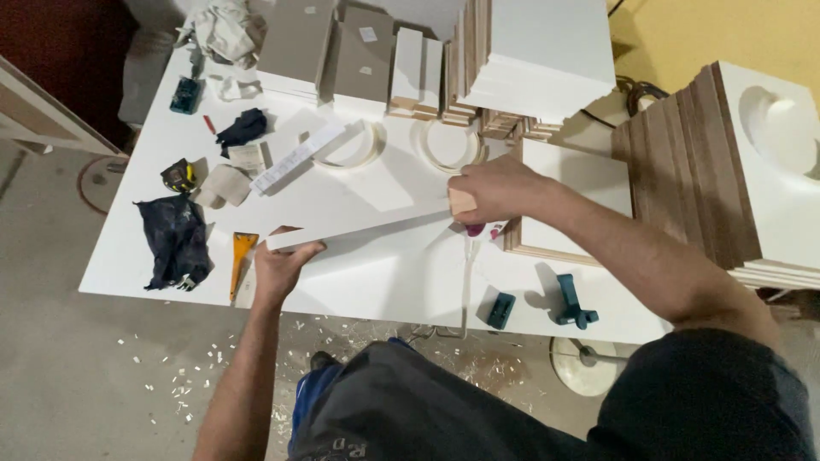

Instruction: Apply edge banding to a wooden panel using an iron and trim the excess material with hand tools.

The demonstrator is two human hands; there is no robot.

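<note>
White workbench (376, 282) below me: my left hand (282, 260) grips the strip's (359, 224) near end, my right hand (495, 192) clenches a block (462, 201) at its far end, trimming apparently underway.

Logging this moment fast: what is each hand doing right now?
Left hand: closed around the near end of the long white panel.
Right hand: closed on a small wooden block, pressed at the panel's other end.
</note>
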